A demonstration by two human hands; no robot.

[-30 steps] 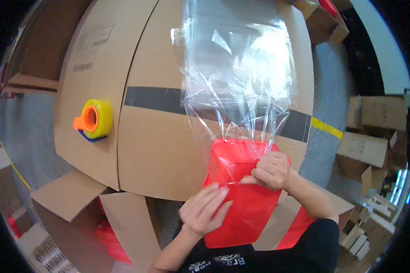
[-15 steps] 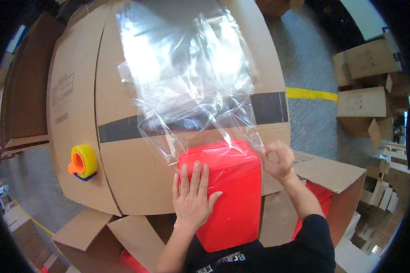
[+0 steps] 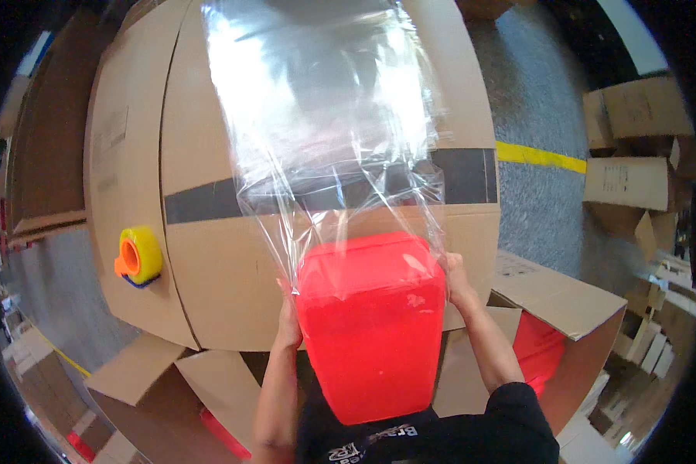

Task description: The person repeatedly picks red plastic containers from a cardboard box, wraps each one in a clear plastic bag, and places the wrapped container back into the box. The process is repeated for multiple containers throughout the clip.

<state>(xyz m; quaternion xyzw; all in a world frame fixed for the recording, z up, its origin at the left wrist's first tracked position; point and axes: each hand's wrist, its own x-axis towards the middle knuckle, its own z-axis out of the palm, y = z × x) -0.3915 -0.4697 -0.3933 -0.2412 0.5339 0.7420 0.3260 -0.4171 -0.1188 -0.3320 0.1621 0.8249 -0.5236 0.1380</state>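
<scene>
Across the near edge of the cardboard worktop (image 3: 232, 294), one red container (image 3: 370, 340) extends, its far end under clear film (image 3: 325, 93). At its sides are the left hand (image 3: 288, 317) and the curled right hand (image 3: 456, 276); fingers are partly hidden, so whether either grips film or wall cannot be told. One tape dispenser (image 3: 141, 254) lies near the left edge, bare cardboard separating it from the film. Half a second earlier, the left hand lay flat upon the container.

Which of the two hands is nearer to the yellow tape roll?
Left. The left hand, beside the red container, is to the right of the yellow tape roll; the right hand, on the container's other side, is farther away.
</scene>
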